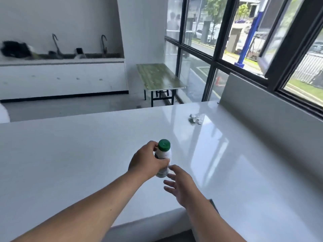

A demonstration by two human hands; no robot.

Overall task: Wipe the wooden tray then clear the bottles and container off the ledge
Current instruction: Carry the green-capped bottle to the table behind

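The left hand (146,160) grips a green-capped bottle (163,157); the right hand (180,186) hovers beside it, fingers spread.

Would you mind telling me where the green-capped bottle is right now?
In the head view, the green-capped bottle is low in the centre, held upright in the left hand above the white counter, with the open right hand just beside it.

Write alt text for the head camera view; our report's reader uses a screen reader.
A person's left hand grips a white bottle with a green cap above a glossy white counter, while the open right hand reaches toward it. A crumpled wrapper lies farther back near large windows; sinks and a wooden-topped bench stand behind.
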